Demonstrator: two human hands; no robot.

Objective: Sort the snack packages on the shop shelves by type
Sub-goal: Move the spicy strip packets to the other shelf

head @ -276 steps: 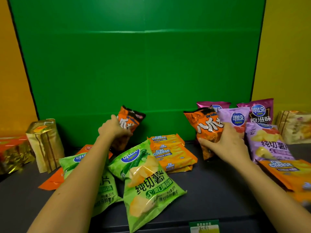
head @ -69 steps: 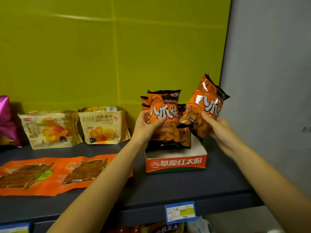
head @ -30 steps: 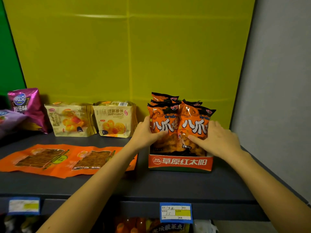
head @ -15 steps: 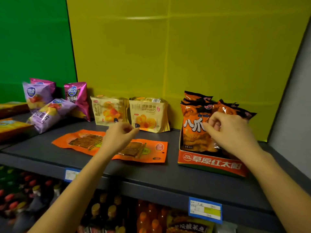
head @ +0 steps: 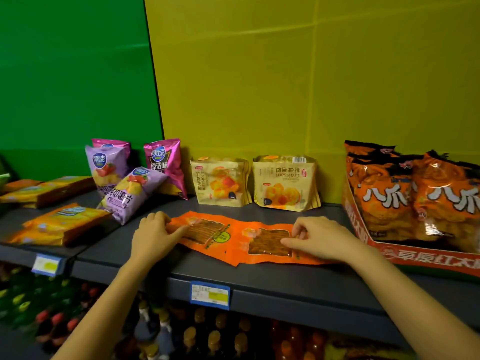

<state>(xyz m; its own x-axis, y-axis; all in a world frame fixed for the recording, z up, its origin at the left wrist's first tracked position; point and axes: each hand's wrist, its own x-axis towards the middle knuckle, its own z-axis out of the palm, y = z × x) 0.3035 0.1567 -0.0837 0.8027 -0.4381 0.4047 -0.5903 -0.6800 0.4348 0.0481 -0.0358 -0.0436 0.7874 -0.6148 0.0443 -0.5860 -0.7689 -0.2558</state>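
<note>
- Fingers (head: 155, 219) of your left hand (head: 152, 239) curl over the near-left end of the left flat orange packet (head: 205, 231), thumb laid across its face, holding it against the dark shelf (head: 285, 281).
- Your right hand (head: 324, 239) closes index finger and thumb in a pinch on the right end of the right flat orange packet (head: 262, 242).
- Between your two sets of fingers, both packets lie flat on the shelf, meeting at the middle with edges overlapping.
- Just beyond your fingers, two croissant bags (head: 219, 183) stand upright side by side against the yellow back panel.
- Right of your right fingers, orange crisp bags (head: 415, 196) stand packed in a red display box (head: 426, 257).
- Left of your left fingers, purple crisp bags (head: 130, 193) lean together, a pink crisp bag (head: 163, 162) upright behind them; further left lie yellow wafer packs (head: 57, 224).
- Below your fingers, a blue-edged price tag (head: 210, 292) hangs on the shelf lip, with blurred bottles (head: 207, 336) underneath.
</note>
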